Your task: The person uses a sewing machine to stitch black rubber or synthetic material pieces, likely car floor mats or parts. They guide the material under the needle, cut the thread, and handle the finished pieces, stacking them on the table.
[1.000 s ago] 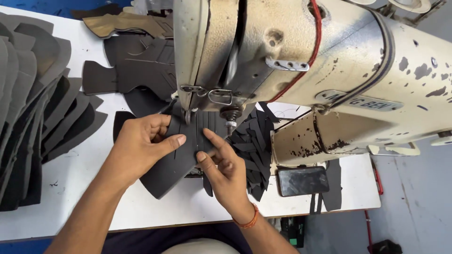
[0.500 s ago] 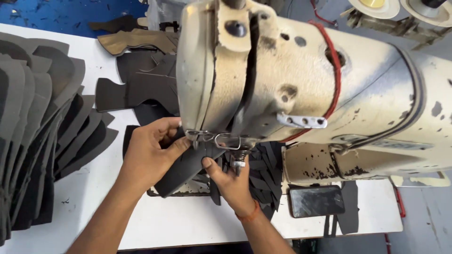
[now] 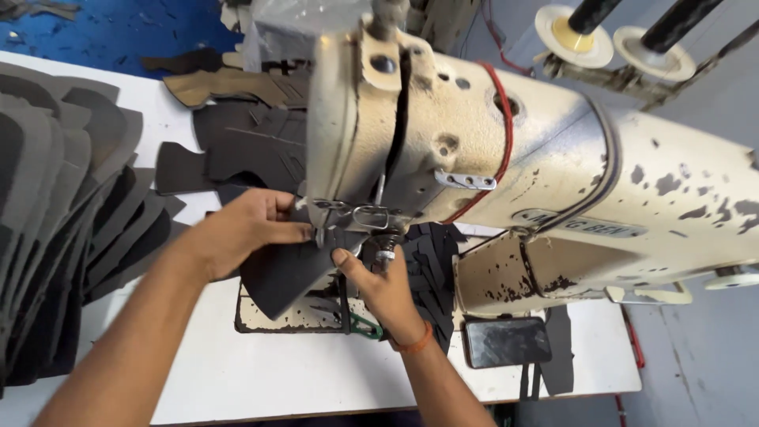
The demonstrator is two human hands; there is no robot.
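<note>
My left hand point(image 3: 241, 229) and right hand point(image 3: 378, 286) both press flat, fingers together, on the dark cut piece point(image 3: 286, 269) lying under the sewing machine point(image 3: 474, 158) head. Stitching appears underway, though the needle is hidden. Next move demands steady, even feeding.

Chipped cream metal sewing machine point(image 3: 553, 182), matt black fabric piece point(image 3: 285, 273)

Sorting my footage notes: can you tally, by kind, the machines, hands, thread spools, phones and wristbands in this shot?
Sewing machine: 1
Hands: 2, left hand and right hand, both on the dark cut piece
Thread spools: 2
Phone: 1
Orange wristband: 1
Total: 7
</note>
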